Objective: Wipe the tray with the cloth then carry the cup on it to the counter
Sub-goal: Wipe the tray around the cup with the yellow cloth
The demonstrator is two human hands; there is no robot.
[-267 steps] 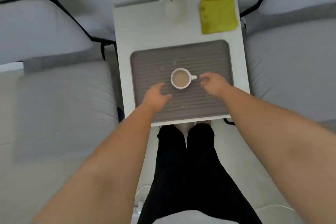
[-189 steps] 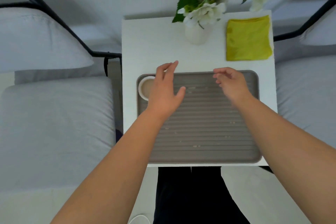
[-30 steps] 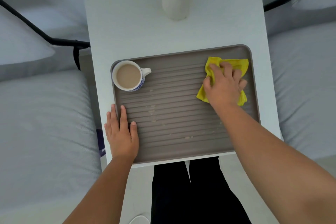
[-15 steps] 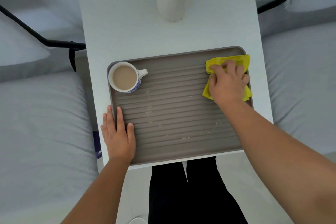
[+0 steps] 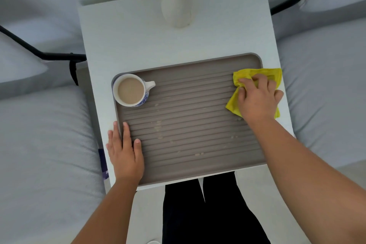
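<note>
On the white bench (image 5: 138, 41), a grey ribbed tray (image 5: 190, 125) speckled with crumbs carries a full cup (image 5: 131, 90) at its far-left corner. The right hand (image 5: 257, 99) grips the yellow cloth (image 5: 271, 74) at the tray's right edge; the left hand (image 5: 124, 152) rests flat, fingers straight, near-left. Grey cushions flank the bench.

The tray (image 5: 190, 144) lies at the counter's (image 5: 138, 41) near edge. The cup (image 5: 131, 90) sits in its far-left corner, the cloth (image 5: 255, 77) over its right rim. A vase (image 5: 177, 6) stands at the far edge.

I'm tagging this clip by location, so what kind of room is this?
Probably a living room or lounge: a small white table stands between grey cushioned seats, and a vase of white flowers sits on it.
</note>
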